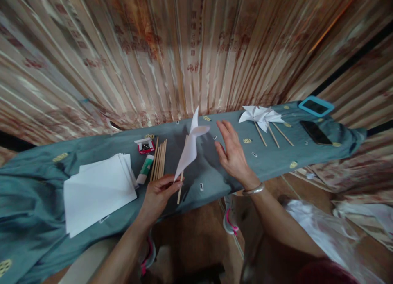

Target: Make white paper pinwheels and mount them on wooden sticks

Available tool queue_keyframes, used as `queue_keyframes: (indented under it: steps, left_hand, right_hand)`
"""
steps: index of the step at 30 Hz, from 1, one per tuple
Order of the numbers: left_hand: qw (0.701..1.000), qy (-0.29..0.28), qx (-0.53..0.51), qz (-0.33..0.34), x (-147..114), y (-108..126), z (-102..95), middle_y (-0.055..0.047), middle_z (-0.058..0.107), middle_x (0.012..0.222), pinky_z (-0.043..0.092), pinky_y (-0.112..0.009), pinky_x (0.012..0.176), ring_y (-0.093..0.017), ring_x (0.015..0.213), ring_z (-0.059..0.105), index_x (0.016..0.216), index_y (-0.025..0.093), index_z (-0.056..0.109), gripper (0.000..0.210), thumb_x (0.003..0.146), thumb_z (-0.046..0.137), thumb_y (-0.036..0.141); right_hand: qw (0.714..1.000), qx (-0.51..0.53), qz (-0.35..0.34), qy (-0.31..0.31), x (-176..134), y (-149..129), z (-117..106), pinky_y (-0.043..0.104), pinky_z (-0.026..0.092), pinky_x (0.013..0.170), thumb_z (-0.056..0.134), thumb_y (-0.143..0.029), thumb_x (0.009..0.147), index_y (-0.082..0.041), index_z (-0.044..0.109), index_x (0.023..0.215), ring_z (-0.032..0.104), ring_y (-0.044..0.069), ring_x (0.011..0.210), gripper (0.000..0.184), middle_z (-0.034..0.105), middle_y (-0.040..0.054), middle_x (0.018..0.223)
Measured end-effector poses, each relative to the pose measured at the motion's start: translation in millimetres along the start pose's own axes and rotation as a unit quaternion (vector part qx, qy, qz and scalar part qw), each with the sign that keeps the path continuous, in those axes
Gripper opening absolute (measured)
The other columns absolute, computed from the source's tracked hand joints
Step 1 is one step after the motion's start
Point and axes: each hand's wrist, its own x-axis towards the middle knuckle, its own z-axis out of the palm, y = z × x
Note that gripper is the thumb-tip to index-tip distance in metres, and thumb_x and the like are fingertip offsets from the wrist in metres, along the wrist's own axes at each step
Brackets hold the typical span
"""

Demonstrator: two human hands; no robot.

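A white paper pinwheel (190, 146) on a thin wooden stick stands raised above the cloth, seen almost edge-on. Fingers and thumb of my left hand (158, 196) pinch its stick below the paper blades. My right hand (231, 153) hovers to the right of the pinwheel, fingers apart, holding nothing and not touching the paper. Just left of the pinwheel lie several loose wooden sticks (159, 159). Beside them are a green and white glue stick (145, 169) and an open small red box (145, 146) with dark little pieces inside.
White paper sheets (100, 191) are stacked at the left of the green tablecloth (215, 181). Several finished pinwheels (260, 115) lie at the back right. A black phone (315, 132) and a blue-framed device (316, 106) rest at the right end. Patterned curtains hang behind.
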Motion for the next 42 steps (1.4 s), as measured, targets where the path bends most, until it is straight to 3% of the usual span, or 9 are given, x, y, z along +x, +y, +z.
queue_keyframes:
  steps: [2,5,12,18,22,28,33,37,42]
  left_hand:
    - [1.000,-0.022,0.008,0.002,-2.7,0.2,1.7,-0.006,0.074,0.076,0.050,-0.030,0.072,-0.021,0.075,0.065,0.070,0.022,0.079,0.020,0.056,0.081,0.036]
    - [0.998,-0.052,0.025,0.000,-5.3,0.7,3.6,-0.006,0.073,0.076,0.049,-0.029,0.069,-0.020,0.073,0.063,0.071,0.022,0.079,0.019,0.058,0.080,0.036]
    - [0.993,-0.112,0.041,-0.004,-10.7,-0.8,5.0,-0.008,0.071,0.078,0.048,-0.029,0.071,-0.021,0.075,0.062,0.070,0.022,0.080,0.017,0.062,0.077,0.037]
    - [0.989,-0.143,0.033,-0.029,-15.0,-1.7,5.7,-0.008,0.071,0.079,0.048,-0.030,0.073,-0.021,0.077,0.062,0.074,0.023,0.081,0.018,0.064,0.077,0.038]
    - [0.988,-0.150,0.029,-0.036,-16.6,0.5,6.4,-0.007,0.071,0.078,0.047,-0.029,0.073,-0.020,0.076,0.062,0.075,0.023,0.081,0.018,0.064,0.078,0.036]
    - [0.990,-0.137,0.009,-0.030,-15.6,6.9,6.1,-0.007,0.070,0.077,0.047,-0.027,0.071,-0.018,0.075,0.060,0.075,0.020,0.080,0.020,0.064,0.079,0.036]
    - [0.992,-0.127,-0.011,-0.025,-13.3,6.6,7.0,-0.004,0.069,0.076,0.046,-0.025,0.069,-0.016,0.073,0.059,0.073,0.019,0.080,0.016,0.063,0.079,0.032]
    - [0.994,-0.109,-0.019,-0.020,-11.1,2.5,7.2,-0.004,0.070,0.076,0.046,-0.024,0.067,-0.015,0.071,0.059,0.073,0.020,0.080,0.014,0.064,0.078,0.030]
    - [0.996,-0.086,-0.024,-0.011,-10.3,0.9,4.8,-0.002,0.071,0.075,0.046,-0.022,0.069,-0.014,0.073,0.060,0.073,0.021,0.079,0.011,0.064,0.077,0.027]
  right_hand:
    - [0.999,-0.040,-0.029,0.010,2.3,-1.7,-2.9,0.053,0.027,0.116,0.036,-0.025,0.097,-0.026,0.015,0.154,0.015,0.026,0.149,0.061,0.016,0.0082,0.161]
    - [0.996,-0.069,-0.049,0.020,6.9,-3.7,-8.4,0.056,0.026,0.116,0.036,-0.018,0.096,-0.031,0.002,0.154,0.009,0.029,0.150,0.069,0.001,0.0044,0.163]
    - [0.993,-0.101,-0.060,0.002,10.2,-2.5,-14.6,0.063,0.030,0.111,0.036,-0.009,0.092,-0.039,0.002,0.153,0.006,0.034,0.149,0.076,-0.007,-0.0008,0.164]
    - [0.993,-0.101,-0.054,-0.011,8.9,3.7,-11.5,0.066,0.029,0.109,0.036,-0.011,0.092,-0.040,0.011,0.152,0.011,0.035,0.149,0.071,0.001,0.0001,0.163]
    - [0.993,-0.089,-0.065,-0.030,5.4,11.4,-5.0,0.061,0.026,0.113,0.034,-0.011,0.093,-0.033,0.024,0.151,0.012,0.032,0.149,0.063,0.008,0.0042,0.163]
    - [0.990,-0.065,-0.070,-0.104,-3.8,6.8,6.6,0.061,0.031,0.110,0.034,-0.005,0.089,-0.022,0.046,0.139,0.020,0.032,0.146,0.054,0.034,0.0128,0.153]
    - [0.983,0.020,-0.076,-0.165,-11.2,-10.1,9.6,0.055,0.039,0.106,0.036,-0.005,0.089,-0.021,0.052,0.134,0.037,0.029,0.136,0.050,0.046,0.0139,0.142]
    - [0.973,0.112,-0.076,-0.188,-15.5,-18.7,10.5,0.050,0.040,0.108,0.037,-0.004,0.089,-0.023,0.053,0.133,0.043,0.025,0.133,0.050,0.049,0.0103,0.140]
    - [0.946,0.215,-0.080,-0.227,-18.6,-26.5,9.6,0.042,0.044,0.107,0.038,-0.006,0.090,-0.022,0.065,0.115,0.052,0.022,0.126,0.041,0.058,0.0075,0.132]
